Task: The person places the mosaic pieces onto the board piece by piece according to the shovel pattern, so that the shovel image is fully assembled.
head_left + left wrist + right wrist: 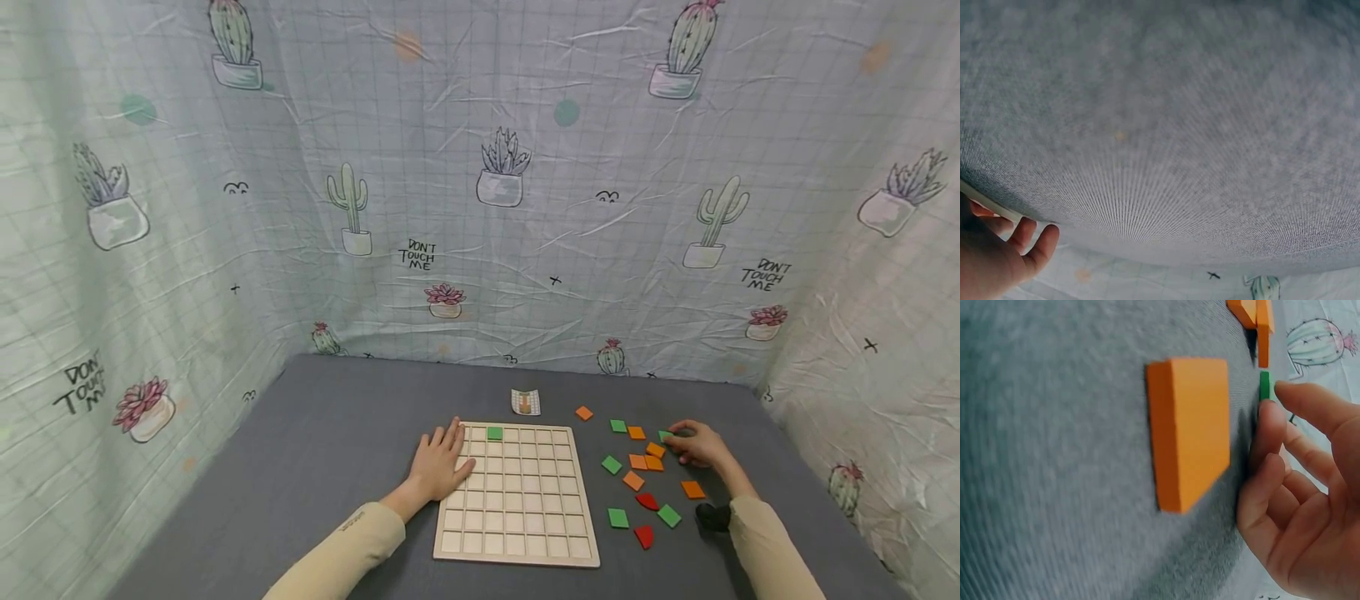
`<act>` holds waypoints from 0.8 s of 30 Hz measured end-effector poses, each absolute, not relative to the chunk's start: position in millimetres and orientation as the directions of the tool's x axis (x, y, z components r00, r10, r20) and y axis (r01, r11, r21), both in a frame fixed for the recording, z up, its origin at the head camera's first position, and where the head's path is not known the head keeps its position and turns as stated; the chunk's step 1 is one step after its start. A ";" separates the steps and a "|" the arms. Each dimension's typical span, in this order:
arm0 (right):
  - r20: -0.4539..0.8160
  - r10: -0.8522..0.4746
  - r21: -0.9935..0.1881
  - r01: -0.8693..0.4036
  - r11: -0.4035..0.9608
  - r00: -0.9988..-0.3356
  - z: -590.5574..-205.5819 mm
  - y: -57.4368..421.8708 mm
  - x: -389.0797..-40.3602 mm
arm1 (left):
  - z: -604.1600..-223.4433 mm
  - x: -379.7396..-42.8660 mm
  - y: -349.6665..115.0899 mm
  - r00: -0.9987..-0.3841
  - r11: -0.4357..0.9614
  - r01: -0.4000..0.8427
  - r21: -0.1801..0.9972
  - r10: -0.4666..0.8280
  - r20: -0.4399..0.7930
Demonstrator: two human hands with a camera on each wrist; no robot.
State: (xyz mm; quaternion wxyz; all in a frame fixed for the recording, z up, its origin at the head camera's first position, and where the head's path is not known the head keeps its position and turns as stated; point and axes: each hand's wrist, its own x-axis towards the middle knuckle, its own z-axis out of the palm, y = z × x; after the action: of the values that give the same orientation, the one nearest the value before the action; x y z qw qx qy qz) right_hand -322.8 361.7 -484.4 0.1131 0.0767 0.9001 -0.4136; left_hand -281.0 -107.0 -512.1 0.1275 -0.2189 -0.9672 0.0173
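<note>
A pale wooden grid board (514, 502) lies on the grey table, with one green square tile (495, 433) in its top row. My left hand (437, 467) rests on the board's upper left edge, fingers spread; in the left wrist view the left hand (1004, 253) shows at the lower left by the rim. To the right of the board, my right hand (699, 444) pinches a small green tile (1264, 385) at its fingertips, low over the table. Close by in the right wrist view, a thick orange tile (1200, 431) lies apart from the right hand (1310, 494).
Loose orange tiles (654, 463), green tiles (618, 518) and red curved-edge pieces (644, 537) are scattered between the board and my right hand. A small printed card (525, 402) lies behind the board. Cactus-patterned sheets (480, 317) hang around the table (337, 433).
</note>
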 end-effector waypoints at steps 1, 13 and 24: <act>-0.275 0.038 -0.729 0.234 0.643 -0.961 -483.5 362.9 -322.3 | -511.9 -281.1 -106.7 -0.870 0.903 0.419 -0.091 0.429 0.244; -0.316 0.007 -0.709 0.241 0.663 -0.949 -480.0 367.0 -319.4 | -512.5 -281.4 -106.7 -0.873 0.903 0.416 -0.107 0.429 0.233; -0.301 0.001 -0.705 0.224 0.673 -0.953 -482.6 366.2 -320.3 | -513.6 -282.3 -107.0 -0.876 0.905 0.409 -0.114 0.425 0.229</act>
State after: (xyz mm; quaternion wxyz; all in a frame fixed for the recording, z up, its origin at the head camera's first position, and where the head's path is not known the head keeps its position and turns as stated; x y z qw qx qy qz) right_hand -320.3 366.2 -482.6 0.1392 0.0623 0.9038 -0.3998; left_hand -282.3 -107.0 -513.6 0.1250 -0.2154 -0.9680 0.0312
